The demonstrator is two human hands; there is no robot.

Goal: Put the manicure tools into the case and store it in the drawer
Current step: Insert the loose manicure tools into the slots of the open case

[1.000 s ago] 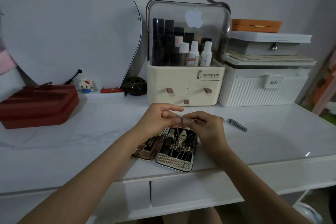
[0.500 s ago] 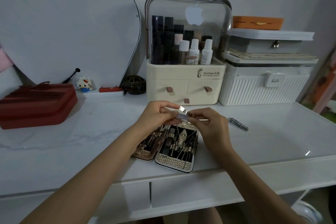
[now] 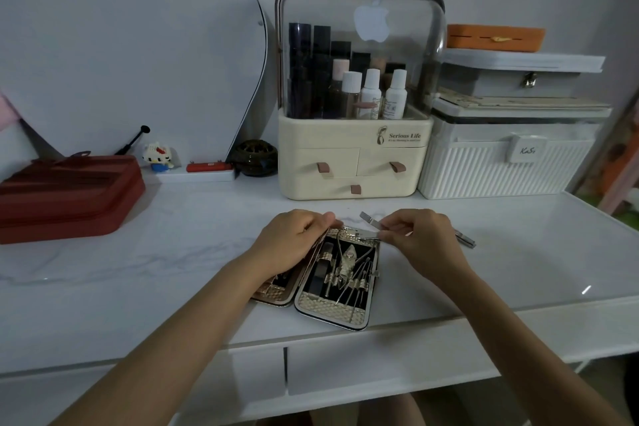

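An open gold-trimmed manicure case point(image 3: 332, 313) lies near the table's front edge, with several metal tools strapped into its black right half. My left hand point(image 3: 294, 240) rests on the case's left half and grips its top edge. My right hand point(image 3: 420, 235) pinches a silver nail clipper point(image 3: 371, 223) with its lever raised, just above the case's top right corner. Another metal tool point(image 3: 465, 239) lies on the table to the right of my right hand. Two closed white drawers point(image 3: 363, 360) sit under the tabletop.
A cream cosmetics organiser point(image 3: 356, 162) with small drawers stands behind the case. A white ribbed box point(image 3: 501, 166) with stacked boxes is to its right. A red case point(image 3: 65, 194) lies at the left. A mirror point(image 3: 121, 45), a small figurine point(image 3: 157, 156) and a dark jar point(image 3: 256, 157) line the back.
My left hand let go of the clipper and dropped onto the case's left half. My right hand kept the clipper, whose lever is now raised, and lowered it toward the case's top.
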